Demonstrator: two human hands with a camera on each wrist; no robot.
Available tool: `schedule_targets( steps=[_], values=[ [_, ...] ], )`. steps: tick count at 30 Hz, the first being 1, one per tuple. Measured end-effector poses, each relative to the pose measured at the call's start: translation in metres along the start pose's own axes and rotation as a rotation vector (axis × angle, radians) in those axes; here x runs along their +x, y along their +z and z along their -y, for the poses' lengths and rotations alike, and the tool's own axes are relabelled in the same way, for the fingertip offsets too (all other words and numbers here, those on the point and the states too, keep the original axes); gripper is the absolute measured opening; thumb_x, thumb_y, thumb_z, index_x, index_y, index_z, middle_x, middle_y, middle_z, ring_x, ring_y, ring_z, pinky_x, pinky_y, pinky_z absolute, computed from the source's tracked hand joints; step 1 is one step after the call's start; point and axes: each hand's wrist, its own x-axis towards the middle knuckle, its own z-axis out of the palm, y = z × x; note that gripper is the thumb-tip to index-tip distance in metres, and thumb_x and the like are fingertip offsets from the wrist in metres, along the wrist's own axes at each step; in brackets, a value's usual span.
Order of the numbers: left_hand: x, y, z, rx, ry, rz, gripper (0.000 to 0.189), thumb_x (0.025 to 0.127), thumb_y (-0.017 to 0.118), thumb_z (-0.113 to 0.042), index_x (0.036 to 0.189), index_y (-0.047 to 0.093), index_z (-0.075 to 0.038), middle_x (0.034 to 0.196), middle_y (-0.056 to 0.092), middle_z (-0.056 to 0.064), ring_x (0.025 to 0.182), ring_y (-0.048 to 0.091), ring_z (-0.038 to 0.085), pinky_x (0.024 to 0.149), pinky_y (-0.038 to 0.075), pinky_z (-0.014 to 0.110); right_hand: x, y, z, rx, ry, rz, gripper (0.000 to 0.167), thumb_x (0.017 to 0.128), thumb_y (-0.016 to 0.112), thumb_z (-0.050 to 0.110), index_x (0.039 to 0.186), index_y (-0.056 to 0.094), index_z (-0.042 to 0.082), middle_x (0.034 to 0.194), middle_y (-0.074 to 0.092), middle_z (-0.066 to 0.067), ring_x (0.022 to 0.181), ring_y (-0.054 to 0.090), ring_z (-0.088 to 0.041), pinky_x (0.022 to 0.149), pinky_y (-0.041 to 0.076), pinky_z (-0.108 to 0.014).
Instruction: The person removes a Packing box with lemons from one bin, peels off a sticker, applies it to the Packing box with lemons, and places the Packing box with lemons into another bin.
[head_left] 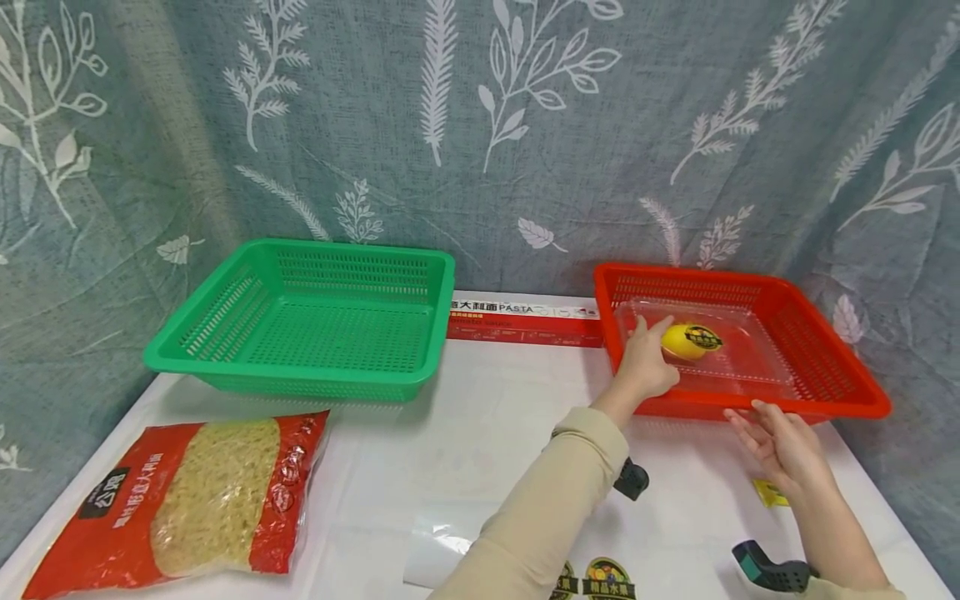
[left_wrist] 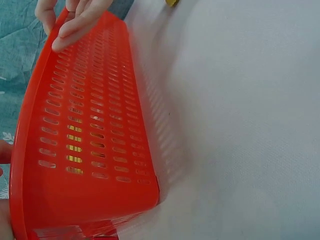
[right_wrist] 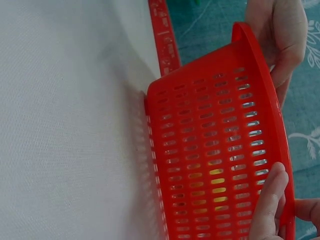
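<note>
A red plastic basket [head_left: 832, 358] with slotted walls stands at the right. Inside it lies a clear plastic box [head_left: 753, 354] with a yellow fruit [head_left: 681, 342] in it and a round dark fruit label [head_left: 702, 337] over the fruit. My left hand [head_left: 643, 362] reaches over the basket's near left rim, fingers spread above the box; whether they touch it I cannot tell. At the front rim, my right hand [head_left: 783, 446] pinches the red edge. Its fingers [right_wrist: 270, 200] show on both sides of that rim in the right wrist view.
A green basket [head_left: 315, 379] stands at the back left. Before it lies a red bag of pasta [head_left: 213, 500]. A long red pasta box [head_left: 525, 327] lies between the baskets. Fruit stickers [head_left: 609, 579] and a small yellow packet [head_left: 770, 492] lie nearer the front. A patterned curtain [head_left: 480, 217] hangs behind.
</note>
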Motion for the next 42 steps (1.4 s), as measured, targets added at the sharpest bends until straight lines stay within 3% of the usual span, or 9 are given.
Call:
schedule_targets(
  steps=[4,7,14,18,25,27,33,37,42],
  values=[
    [0.001,0.0,0.003,-0.057,0.036,-0.033,0.071,0.074,0.065,0.0,0.138,0.042,-0.02,0.147,0.027,0.01,0.132,0.029,0.027,0.094,0.043,0.033,0.0,-0.001,0.001,0.025,0.022,0.015,0.028,0.086,0.062,0.022,0.107,0.044,0.017,0.088,0.066,0.0,0.084,0.067,-0.019,0.079,0.051,-0.028],
    [-0.001,-0.002,0.003,-0.09,0.052,-0.047,0.067,0.076,0.064,-0.002,0.137,0.043,-0.018,0.146,0.03,0.01,0.132,0.03,0.026,0.099,0.038,0.034,0.0,-0.001,0.002,0.054,0.037,0.014,0.03,0.086,0.063,0.022,0.109,0.044,0.02,0.088,0.067,0.0,0.084,0.067,-0.02,0.081,0.05,-0.028],
    [-0.009,-0.01,0.003,-0.164,0.04,-0.024,0.06,0.081,0.065,-0.008,0.136,0.044,-0.017,0.146,0.03,0.009,0.132,0.03,0.025,0.098,0.038,0.036,0.0,0.0,0.001,0.05,0.042,0.017,0.044,0.086,0.062,0.022,0.12,0.034,0.025,0.088,0.067,0.001,0.085,0.067,-0.019,0.084,0.048,-0.029],
    [-0.012,-0.017,0.004,-0.193,0.022,-0.011,0.058,0.082,0.065,-0.009,0.135,0.045,-0.017,0.145,0.031,0.008,0.131,0.032,0.025,0.091,0.045,0.032,0.0,0.001,0.0,0.003,0.035,0.019,0.045,0.086,0.062,0.021,0.12,0.033,0.024,0.088,0.066,0.002,0.085,0.067,-0.017,0.083,0.048,-0.028],
    [-0.019,-0.029,0.006,-0.2,0.001,0.032,0.057,0.083,0.065,-0.012,0.135,0.045,-0.019,0.143,0.035,0.002,0.132,0.031,0.02,0.099,0.038,0.039,-0.001,0.004,-0.003,-0.066,0.047,0.023,0.045,0.086,0.062,0.023,0.121,0.034,0.022,0.089,0.066,0.003,0.085,0.066,-0.015,0.085,0.047,-0.026],
    [-0.021,-0.032,0.007,-0.193,-0.005,0.042,0.056,0.083,0.065,-0.013,0.135,0.044,-0.02,0.142,0.037,-0.001,0.131,0.032,0.018,0.099,0.038,0.039,-0.001,0.005,-0.004,-0.082,0.058,0.033,0.038,0.087,0.061,0.023,0.118,0.039,0.021,0.089,0.066,0.002,0.086,0.066,-0.015,0.085,0.047,-0.026],
    [-0.028,-0.04,0.01,-0.192,-0.005,0.07,0.052,0.087,0.062,-0.018,0.136,0.044,-0.021,0.134,0.046,-0.002,0.119,0.045,0.018,0.094,0.043,0.037,-0.003,0.008,-0.006,-0.137,0.087,0.114,0.011,0.092,0.053,0.022,0.098,0.06,0.017,0.091,0.067,0.0,0.088,0.066,-0.016,0.086,0.046,-0.028],
    [-0.034,-0.047,0.013,-0.235,-0.034,0.105,0.049,0.09,0.057,-0.022,0.136,0.043,-0.022,0.133,0.047,0.0,0.114,0.049,0.019,0.091,0.045,0.037,-0.005,0.009,-0.008,-0.181,0.077,0.18,0.016,0.095,0.048,0.021,0.093,0.064,0.016,0.092,0.068,-0.001,0.088,0.066,-0.017,0.083,0.049,-0.028],
    [-0.044,-0.06,0.019,-0.252,-0.026,0.161,0.048,0.092,0.053,-0.025,0.138,0.04,-0.021,0.135,0.045,0.003,0.117,0.047,0.021,0.091,0.045,0.036,-0.007,0.01,-0.012,-0.263,0.04,0.309,0.027,0.098,0.04,0.018,0.094,0.067,0.015,0.096,0.067,-0.003,0.091,0.065,-0.018,0.081,0.05,-0.03]
  ],
)
